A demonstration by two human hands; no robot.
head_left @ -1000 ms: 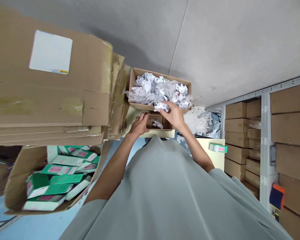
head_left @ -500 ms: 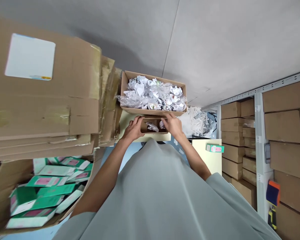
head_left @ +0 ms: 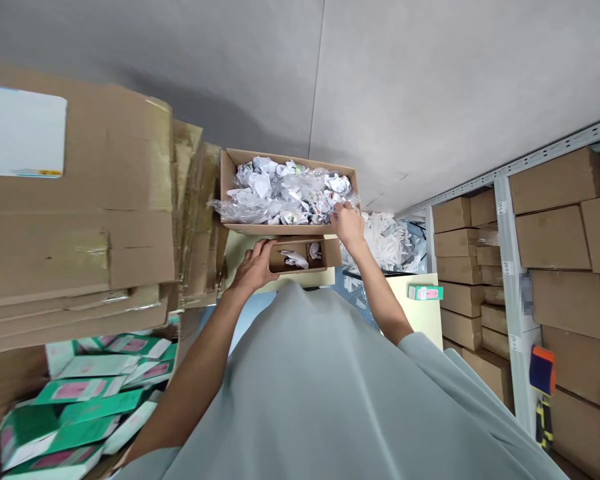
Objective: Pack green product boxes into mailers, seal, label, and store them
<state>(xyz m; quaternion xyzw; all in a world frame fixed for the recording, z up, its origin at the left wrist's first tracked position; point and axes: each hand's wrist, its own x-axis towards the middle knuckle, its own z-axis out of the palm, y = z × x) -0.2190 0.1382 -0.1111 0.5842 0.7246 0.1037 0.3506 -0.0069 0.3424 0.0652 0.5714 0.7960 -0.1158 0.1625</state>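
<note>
My left hand (head_left: pixel 254 267) is closed around the left end of a small open cardboard box (head_left: pixel 279 268), thumb on the near side. Inside that box lie two crumpled paper wads, one long (head_left: pixel 295 259) and one rounder (head_left: pixel 315 251). Its right flap (head_left: pixel 333 253) sticks outward. My right hand (head_left: pixel 348 227) is at the near right corner of a larger open carton (head_left: pixel 280 229), fingers bent onto the crumpled white paper (head_left: pixel 332 200) there. Its fingertips are partly hidden among the paper. Clear plastic film (head_left: pixel 235 210) lies among the wads.
Flattened cartons (head_left: pixel 130 233) are stacked on the left, above a big box of green-and-white packages (head_left: pixel 100 403). To the right, white paper scraps (head_left: pixel 380 233) are heaped. One green package (head_left: pixel 425 292) lies on a pale surface, beside shelving (head_left: pixel 510 267) with brown boxes.
My right hand has left the small box and moved up to the larger carton's paper. Now the small box's right flap shows. My left hand stays on the box; the view has shifted.
</note>
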